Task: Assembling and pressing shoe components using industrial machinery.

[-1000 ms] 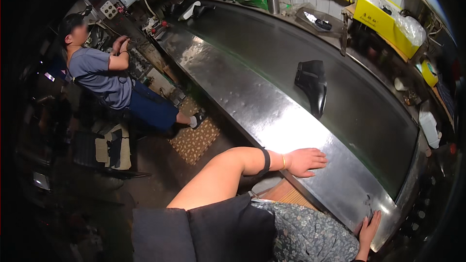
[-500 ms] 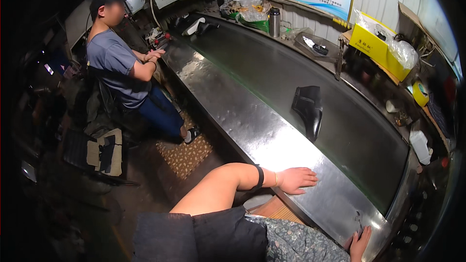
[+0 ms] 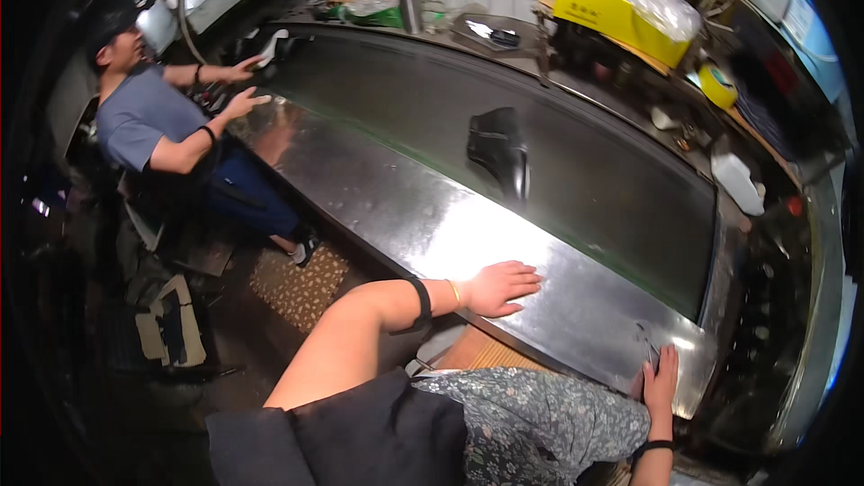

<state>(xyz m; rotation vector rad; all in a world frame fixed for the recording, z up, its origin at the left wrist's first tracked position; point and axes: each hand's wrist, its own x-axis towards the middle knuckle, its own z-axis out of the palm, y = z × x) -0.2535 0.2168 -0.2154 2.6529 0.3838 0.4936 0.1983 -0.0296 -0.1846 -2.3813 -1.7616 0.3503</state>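
Observation:
My left hand (image 3: pixel 504 288) lies palm down on the shiny metal ledge (image 3: pixel 360 184), its fingers stretched out and holding nothing. Farther right on this ledge rests my right hand (image 3: pixel 661 380), fingers extended, beside a small thin metal tool (image 3: pixel 644 338). The tool's kind is hard to make out, and part of it is hidden by the hand. Beyond my left hand, a black ankle boot (image 3: pixel 500 148) lies on its side on the dark belt (image 3: pixel 594 184), apart from both hands. At the belt's far left end is a dark shoe with a white part (image 3: pixel 273 47).
A person (image 3: pixel 153 117) stands at the far left, both hands out over the belt's end. Along the back shelf are a thermos (image 3: pixel 409 7), a grey tray (image 3: pixel 495 33), a yellow box (image 3: pixel 621 13), a tape roll (image 3: pixel 716 87) and a white plastic bottle (image 3: pixel 737 184).
My view has shifted, so more of my right forearm shows. The other person has moved their hands from close to the body out toward the belt's end. My hands stay on the ledge.

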